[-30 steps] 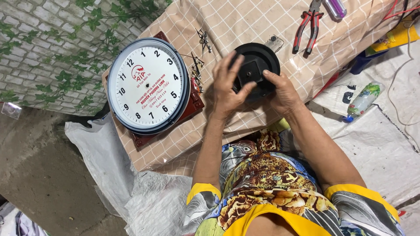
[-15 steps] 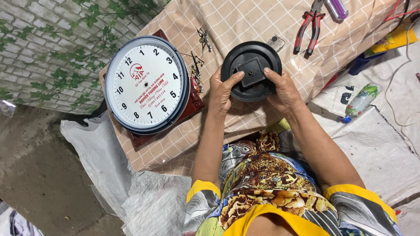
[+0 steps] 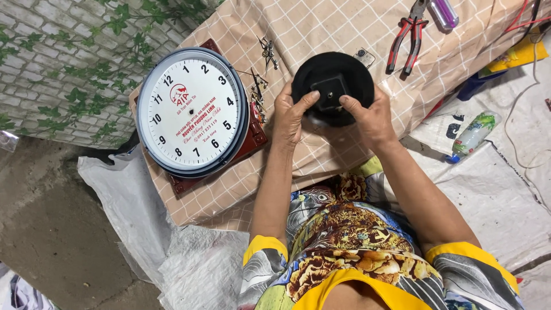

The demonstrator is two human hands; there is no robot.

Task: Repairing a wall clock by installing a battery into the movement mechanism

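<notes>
Just above the middle of the frame, both hands hold a round black disc [image 3: 333, 86] over the checked cloth [image 3: 321, 28] that covers the worktop. The left hand [image 3: 290, 112] grasps the disc's lower left edge, its thumb laid across the face toward a small square block [image 3: 329, 92] at the disc's centre. The right hand [image 3: 370, 115] grasps the lower right edge, its thumb tip touching the same block from the right. Each grip is clenched on the disc, which faces the camera.

To the left of the disc lies a round wall clock [image 3: 192, 112] with a white dial and grey rim, face up on a dark red board [image 3: 255, 138]. No hands show on the dial. Between clock and disc a few thin dark metal bits [image 3: 261, 86] lie on the cloth; what they are cannot be told.

At the upper right of the frame lie red-handled pliers [image 3: 404, 37], with a purple cylinder [image 3: 445, 12] just right of them and a small clear piece [image 3: 364, 56] just above the disc. At the right, off the cloth, a green-labelled plastic bottle [image 3: 472, 135] lies on white sheeting [image 3: 505, 195].
</notes>
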